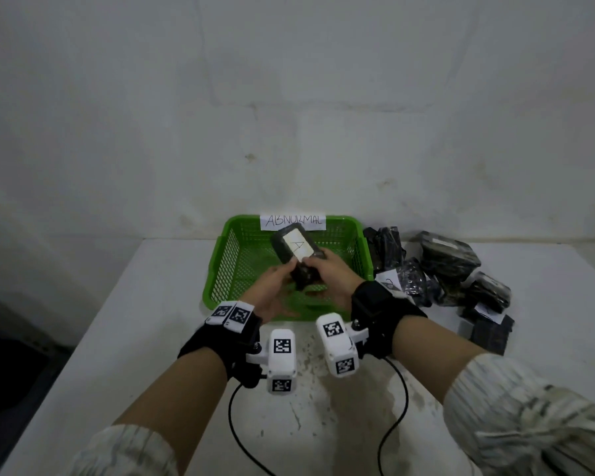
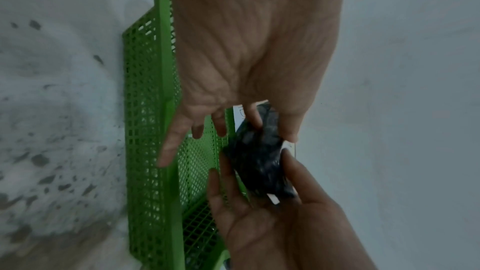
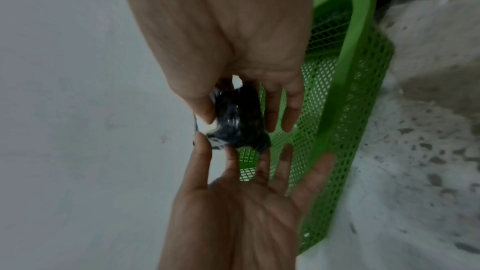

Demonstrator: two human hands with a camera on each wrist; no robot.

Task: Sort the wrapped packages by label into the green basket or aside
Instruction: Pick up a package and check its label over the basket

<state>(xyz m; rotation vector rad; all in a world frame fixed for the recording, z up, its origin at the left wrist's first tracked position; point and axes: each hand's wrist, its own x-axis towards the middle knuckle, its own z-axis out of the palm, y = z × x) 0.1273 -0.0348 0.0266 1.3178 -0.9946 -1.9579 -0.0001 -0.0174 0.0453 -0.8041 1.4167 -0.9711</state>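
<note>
A black wrapped package [image 1: 298,259] with a white label marked "A" is held tilted above the green basket [image 1: 217,269]. My left hand [image 1: 287,271] pinches its near left end between thumb and fingers. My right hand [image 1: 318,261] grips its right side. The left wrist view shows the left thumb and one finger on the package [image 2: 259,161], the other fingers spread over the basket [image 2: 145,110]. Seen from the right wrist, my right hand [image 3: 237,122] curls round the package [image 3: 239,132], beside the basket [image 3: 345,69].
A paper sign reading "ABNORMAL" [image 1: 292,220] stands on the basket's back rim. A pile of several black wrapped packages [image 1: 443,266] lies to the right of the basket. Black cables [image 1: 234,407] trail over the stained white table [image 1: 134,304]. A wall stands close behind.
</note>
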